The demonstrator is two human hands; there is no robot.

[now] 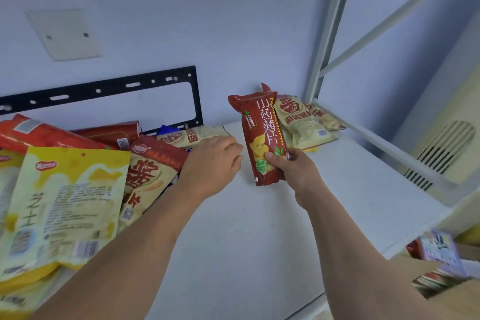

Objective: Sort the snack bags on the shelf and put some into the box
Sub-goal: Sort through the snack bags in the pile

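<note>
White shelf (350, 189); upright red snack bag (262, 135), yellow-lettered.

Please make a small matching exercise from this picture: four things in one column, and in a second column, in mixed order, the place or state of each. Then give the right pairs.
Things:
1. red yam crisp bag
2. large yellow bag
3. cream bags with red characters
4. cardboard box

Places or states:
A. lies at the front of the pile on the left of the shelf
B. stands below the shelf, at the lower right
C. held upright in the right hand
D. stacked in the far right corner of the shelf

Pairs: 1-C, 2-A, 3-D, 4-B
</note>
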